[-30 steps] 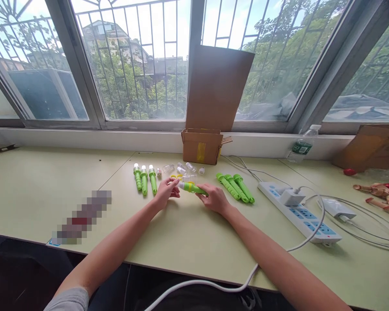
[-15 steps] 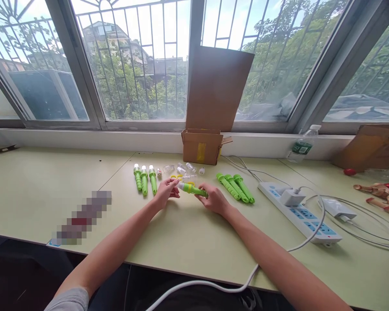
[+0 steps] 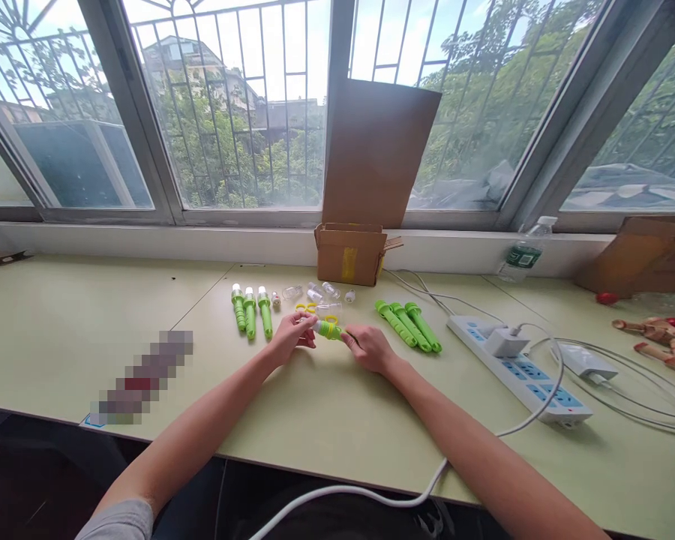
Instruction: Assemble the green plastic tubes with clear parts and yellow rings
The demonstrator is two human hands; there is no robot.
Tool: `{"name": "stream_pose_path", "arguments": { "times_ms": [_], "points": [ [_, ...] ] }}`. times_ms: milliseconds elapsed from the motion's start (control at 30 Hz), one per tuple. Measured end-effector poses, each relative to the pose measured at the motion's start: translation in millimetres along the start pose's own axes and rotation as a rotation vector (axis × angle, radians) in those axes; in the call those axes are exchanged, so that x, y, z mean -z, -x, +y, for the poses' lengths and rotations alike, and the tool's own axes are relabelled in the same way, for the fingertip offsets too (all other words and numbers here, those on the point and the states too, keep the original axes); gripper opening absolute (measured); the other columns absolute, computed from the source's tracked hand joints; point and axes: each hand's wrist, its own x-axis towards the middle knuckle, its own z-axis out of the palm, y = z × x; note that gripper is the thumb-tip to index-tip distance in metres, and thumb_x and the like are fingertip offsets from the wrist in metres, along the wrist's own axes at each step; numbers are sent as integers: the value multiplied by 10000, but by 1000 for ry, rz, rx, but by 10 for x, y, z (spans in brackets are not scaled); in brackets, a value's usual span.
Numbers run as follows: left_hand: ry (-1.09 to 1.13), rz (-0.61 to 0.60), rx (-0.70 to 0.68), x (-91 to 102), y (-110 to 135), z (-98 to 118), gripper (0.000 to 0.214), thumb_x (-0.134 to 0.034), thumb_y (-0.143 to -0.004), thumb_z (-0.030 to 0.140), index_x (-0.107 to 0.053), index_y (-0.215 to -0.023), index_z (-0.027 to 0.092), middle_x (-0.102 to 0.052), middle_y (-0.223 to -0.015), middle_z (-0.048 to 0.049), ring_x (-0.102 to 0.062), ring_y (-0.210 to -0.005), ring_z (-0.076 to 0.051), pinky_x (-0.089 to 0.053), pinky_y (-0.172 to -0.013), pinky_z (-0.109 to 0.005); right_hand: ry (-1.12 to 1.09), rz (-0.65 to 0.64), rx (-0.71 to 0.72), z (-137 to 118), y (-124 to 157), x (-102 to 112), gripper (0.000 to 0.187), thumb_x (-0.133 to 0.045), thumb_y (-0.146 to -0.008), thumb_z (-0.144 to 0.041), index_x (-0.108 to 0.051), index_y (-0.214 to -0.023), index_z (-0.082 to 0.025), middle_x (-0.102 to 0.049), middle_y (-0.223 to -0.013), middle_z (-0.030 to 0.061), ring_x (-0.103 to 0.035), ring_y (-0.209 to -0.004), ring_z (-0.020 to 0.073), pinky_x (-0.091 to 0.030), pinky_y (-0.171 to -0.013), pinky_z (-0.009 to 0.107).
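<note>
Above the table, both hands hold a green plastic handle (image 3: 330, 330) with a white end and a yellow ring round it. My left hand (image 3: 292, 337) pinches the white end with its fingertips. Around the other end is my right hand (image 3: 370, 349), fingers closed, hiding most of that part. Just beyond the hands lie loose yellow rings (image 3: 306, 307) and several clear plastic pieces (image 3: 315, 293). To the left, three green handles with white tips (image 3: 250, 313) lie side by side. Three green handles without white tips (image 3: 408, 327) lie to the right.
A cardboard box (image 3: 349, 256) stands against the window ledge. On the right are a white power strip (image 3: 517, 371) with plugs and looping cables, a plastic bottle (image 3: 524, 252) and wooden pieces (image 3: 661, 341). A white cable (image 3: 371, 496) hangs past the table's front edge.
My right hand has turned and closed further over its end of the handle, so less green shows. My left hand has shifted slightly right, still at the white end.
</note>
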Motion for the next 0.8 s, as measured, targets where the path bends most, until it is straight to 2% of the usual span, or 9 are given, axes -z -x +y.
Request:
{"name": "stream_pose_path", "arguments": {
  "times_ms": [167,433,633,800],
  "points": [
    [1,10,-11,-25,9,5,369,-696,-697,417,-567,-922,154,-557,-614,15,-542,-491,-89,-535,-555,-277,-8,4,-22,-1,-4,-6,290,-389,-907,-350,-547,-716,-200,-631,-700,38,-519,-618,153,-236,-532,247],
    [70,-41,-57,-3,3,-15,273,-575,-683,215,-589,-943,136,-566,-655,-10,-560,-567,-110,-539,-594,-289,-34,8,-43,-2,-15,-10,293,-387,-908,-357,-550,-720,-202,-624,-694,33,-506,-595,146,-246,-530,242],
    [75,-31,-49,-16,4,-8,260,-565,-675,223,-578,-922,144,-570,-645,-5,-561,-557,-111,-534,-593,-289,-69,12,-47,-7,-18,-13,307,-384,-909,-367,-548,-708,-202,-618,-680,29,-506,-593,147,-260,-535,240],
    [150,-11,-76,-64,14,0,204,-552,-706,262,-478,-873,172,-587,-654,6,-571,-542,-119,-535,-575,-302,-85,19,-50,-14,-24,-9,321,-365,-915,-371,-547,-711,-202,-621,-685,29,-513,-603,150,-276,-544,237]
  ]
}}
